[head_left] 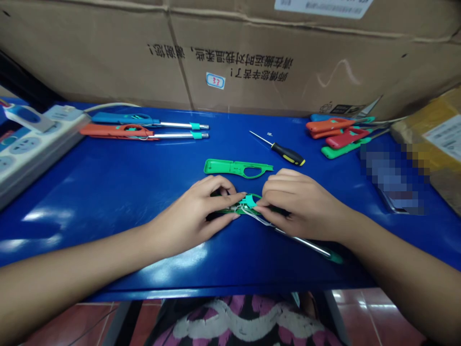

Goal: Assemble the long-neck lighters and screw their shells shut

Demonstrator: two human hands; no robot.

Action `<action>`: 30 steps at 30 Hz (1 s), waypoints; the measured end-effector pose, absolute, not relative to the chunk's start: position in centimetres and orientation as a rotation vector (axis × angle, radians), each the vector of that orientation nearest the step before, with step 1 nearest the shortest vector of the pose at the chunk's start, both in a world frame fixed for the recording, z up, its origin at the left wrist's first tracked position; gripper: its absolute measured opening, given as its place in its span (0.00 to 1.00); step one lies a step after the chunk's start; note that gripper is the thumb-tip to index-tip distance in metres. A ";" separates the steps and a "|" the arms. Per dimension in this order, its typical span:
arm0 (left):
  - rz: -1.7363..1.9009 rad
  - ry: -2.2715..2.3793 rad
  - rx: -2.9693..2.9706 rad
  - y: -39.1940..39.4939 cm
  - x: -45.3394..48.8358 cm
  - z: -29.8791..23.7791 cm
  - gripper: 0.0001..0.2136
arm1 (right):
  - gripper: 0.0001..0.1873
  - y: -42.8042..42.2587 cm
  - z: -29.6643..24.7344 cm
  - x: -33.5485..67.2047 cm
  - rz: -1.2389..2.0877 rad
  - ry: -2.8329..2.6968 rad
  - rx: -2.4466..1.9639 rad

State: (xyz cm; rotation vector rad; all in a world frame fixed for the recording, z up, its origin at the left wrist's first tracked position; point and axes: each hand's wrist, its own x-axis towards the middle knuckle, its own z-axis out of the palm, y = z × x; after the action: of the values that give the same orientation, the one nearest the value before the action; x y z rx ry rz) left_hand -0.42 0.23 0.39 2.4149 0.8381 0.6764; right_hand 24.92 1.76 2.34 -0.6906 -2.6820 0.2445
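Observation:
A green lighter half-shell [233,211] lies open on the table, with white wires [256,218] running out of it. My left hand [198,206] grips its left end between thumb and fingers, the index finger reaching onto the inside parts. At the other end my right hand [306,204] pinches the teal trigger [249,201] seated in the shell. Its fingers hide part of the shell. A silver metal tube [309,245] slants away below the right hand. Just beyond both hands is the matching green cover half [223,166], inner side up.
Behind lie a black-yellow screwdriver [288,153] and tiny screws [269,134]. Orange [115,130] and blue [122,118] lighters lie back left, beside a white power strip [39,142]. Several coloured handles [342,132] are piled back right near a blurred phone [394,180]. A cardboard box [126,62] walls the back.

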 end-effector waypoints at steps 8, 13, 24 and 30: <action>0.668 0.830 2.383 0.6 -0.2 0.1 0.16 | 0.15 1.7 2.9 25.1 0.174 -2.708 -0.703; 0.670 0.831 2.391 0.7 -0.1 0.1 0.16 | 0.14 1.7 2.6 25.1 0.166 -2.734 -0.695; 0.608 0.851 2.516 0.6 -0.5 0.0 0.15 | 0.07 2.5 2.0 24.8 0.780 -2.492 -0.934; 0.620 0.869 2.521 0.5 -0.4 -0.1 0.15 | 0.08 2.3 1.7 24.5 0.718 -2.449 -0.913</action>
State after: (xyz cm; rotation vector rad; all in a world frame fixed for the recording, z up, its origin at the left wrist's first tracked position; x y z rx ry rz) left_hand -0.45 0.47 -0.12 2.5206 0.8687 0.6197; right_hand 24.49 2.32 1.74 -0.9128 -2.4486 0.7176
